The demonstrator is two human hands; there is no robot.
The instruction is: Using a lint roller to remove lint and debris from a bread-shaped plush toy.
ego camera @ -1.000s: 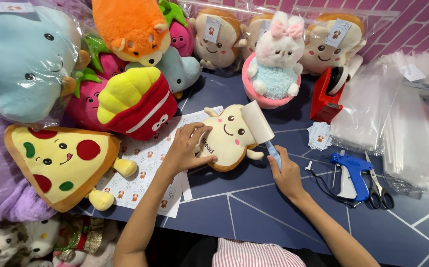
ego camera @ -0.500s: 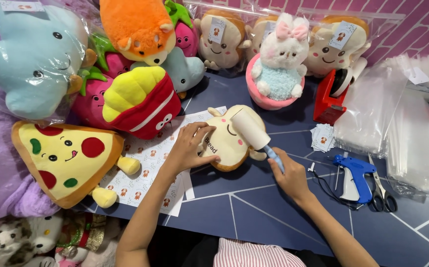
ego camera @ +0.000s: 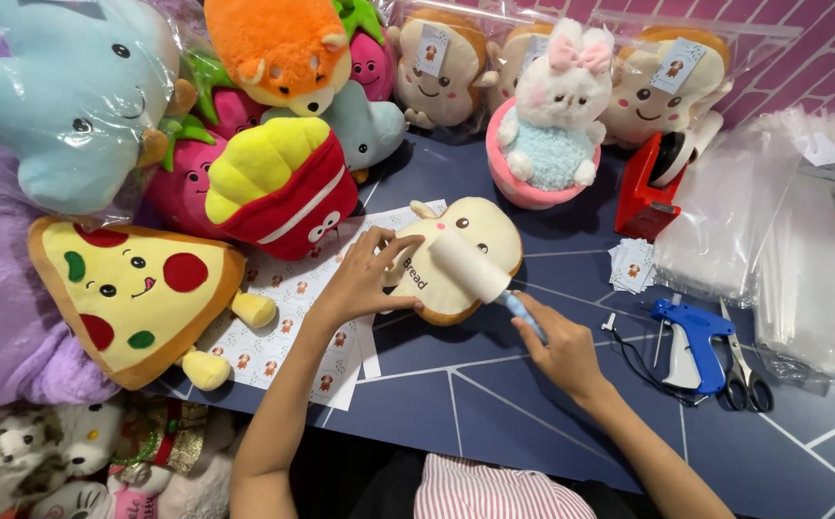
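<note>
Pressing my left hand (ego camera: 360,284), fingers spread, on the bread plush (ego camera: 456,258), I roll a lint roller (ego camera: 470,267) gripped in my right hand (ego camera: 561,351) across it.

— How are the arms set?
— Both forearms are bare and rise from the bottom edge, converging toward the middle; the left one runs up steeply, the right one slants in from the lower right.
— And the left hand (ego camera: 358,281)?
— Palm down, wrist slightly bent; its fingers spread and point to the right, the fingertips (ego camera: 400,252) pressed down flat rather than curled.
— The right hand (ego camera: 557,344)?
— Closed in a fist-like grip, knuckles up, thumb folded along the side; the wrist is straight in line with the forearm; it sits lower and to the right of the left hand, the two apart.
</note>
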